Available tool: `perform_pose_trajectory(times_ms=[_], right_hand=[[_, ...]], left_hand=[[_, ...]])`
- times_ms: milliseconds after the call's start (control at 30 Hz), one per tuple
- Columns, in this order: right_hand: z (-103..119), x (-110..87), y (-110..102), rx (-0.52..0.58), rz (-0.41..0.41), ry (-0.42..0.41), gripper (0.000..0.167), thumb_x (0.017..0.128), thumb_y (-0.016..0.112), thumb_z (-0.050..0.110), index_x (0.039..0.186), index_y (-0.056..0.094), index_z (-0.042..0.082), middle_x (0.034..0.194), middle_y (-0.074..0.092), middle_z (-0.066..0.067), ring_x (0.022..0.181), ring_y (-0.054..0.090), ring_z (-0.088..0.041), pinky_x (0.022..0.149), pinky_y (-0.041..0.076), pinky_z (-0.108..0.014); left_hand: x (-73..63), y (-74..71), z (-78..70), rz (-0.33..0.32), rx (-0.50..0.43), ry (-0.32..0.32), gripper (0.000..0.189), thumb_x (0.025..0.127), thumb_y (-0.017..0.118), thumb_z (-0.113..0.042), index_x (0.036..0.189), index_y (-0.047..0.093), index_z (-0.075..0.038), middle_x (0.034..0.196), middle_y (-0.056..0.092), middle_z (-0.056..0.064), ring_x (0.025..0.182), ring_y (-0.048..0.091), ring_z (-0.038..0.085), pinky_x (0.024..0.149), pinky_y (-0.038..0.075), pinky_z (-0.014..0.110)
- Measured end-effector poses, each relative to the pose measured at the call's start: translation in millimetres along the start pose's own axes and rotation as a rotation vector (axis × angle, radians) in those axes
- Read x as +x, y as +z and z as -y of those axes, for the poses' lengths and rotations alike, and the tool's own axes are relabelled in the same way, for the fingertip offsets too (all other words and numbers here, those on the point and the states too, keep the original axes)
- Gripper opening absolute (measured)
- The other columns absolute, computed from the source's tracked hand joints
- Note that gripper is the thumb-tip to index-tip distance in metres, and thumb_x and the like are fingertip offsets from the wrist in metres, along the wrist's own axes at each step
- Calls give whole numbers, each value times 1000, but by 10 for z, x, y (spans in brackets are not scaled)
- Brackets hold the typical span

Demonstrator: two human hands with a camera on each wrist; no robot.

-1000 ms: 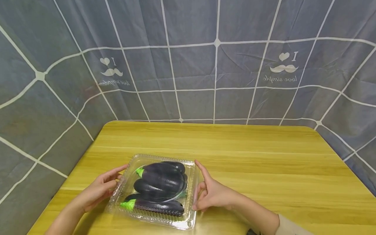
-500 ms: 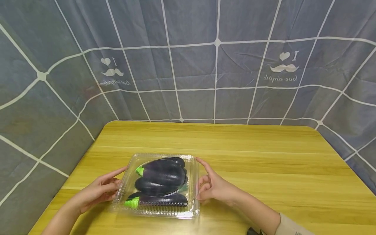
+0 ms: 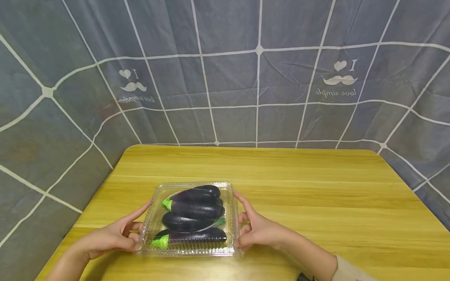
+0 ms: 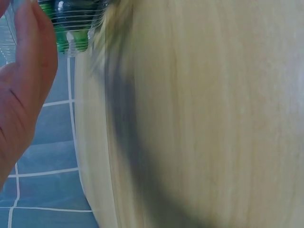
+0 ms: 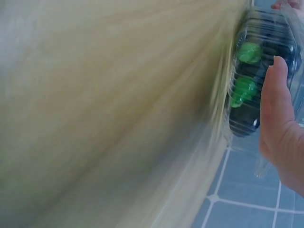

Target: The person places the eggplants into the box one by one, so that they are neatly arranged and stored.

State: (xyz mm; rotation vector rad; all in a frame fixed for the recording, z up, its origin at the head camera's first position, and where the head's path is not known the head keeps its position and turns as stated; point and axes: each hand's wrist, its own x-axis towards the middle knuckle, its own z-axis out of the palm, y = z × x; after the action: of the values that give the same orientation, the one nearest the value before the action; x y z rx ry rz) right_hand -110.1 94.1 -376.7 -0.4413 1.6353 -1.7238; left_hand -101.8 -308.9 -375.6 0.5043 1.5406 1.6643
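Note:
In the head view, a clear plastic clamshell container (image 3: 195, 184) with its lid down is at the near left of the table. Several dark purple eggplants (image 3: 200, 207) with green stem ends lie inside. My left hand (image 3: 110, 236) grips its left side, thumb at the near corner and index finger stretched along the edge. On the opposite side my right hand (image 3: 259, 231) holds the container the same way, its other fingers curled in against the wall. The right wrist view shows green stem ends (image 5: 243, 90) through the ridged plastic beside my fingers.
The container is over a yellow wood-grain table (image 3: 316, 195) with rounded far corners. A grey-blue curtain (image 3: 232, 78) with white grid lines hangs behind and at both sides. Part of a black object (image 3: 303, 277) shows at the bottom edge, beside the right sleeve (image 3: 351, 271).
The container has turned to lie squarer, and its near edge has moved away from me. My left thumb has come down to the near left corner. My right hand keeps its hold.

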Motion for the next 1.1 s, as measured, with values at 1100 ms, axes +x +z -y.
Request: perform_pose_trajectory(times_ms=[1100], right_hand=[[27,2,57,140,47,102,118,78,62,-16,144,-17,40,73,64,-15,64,65,-23,60,54,-32]], left_hand=[[17,43,-67,50,23,-65,94,85,57,7,130,20,-66,82,63,-3,75,58,9,66,47,23]])
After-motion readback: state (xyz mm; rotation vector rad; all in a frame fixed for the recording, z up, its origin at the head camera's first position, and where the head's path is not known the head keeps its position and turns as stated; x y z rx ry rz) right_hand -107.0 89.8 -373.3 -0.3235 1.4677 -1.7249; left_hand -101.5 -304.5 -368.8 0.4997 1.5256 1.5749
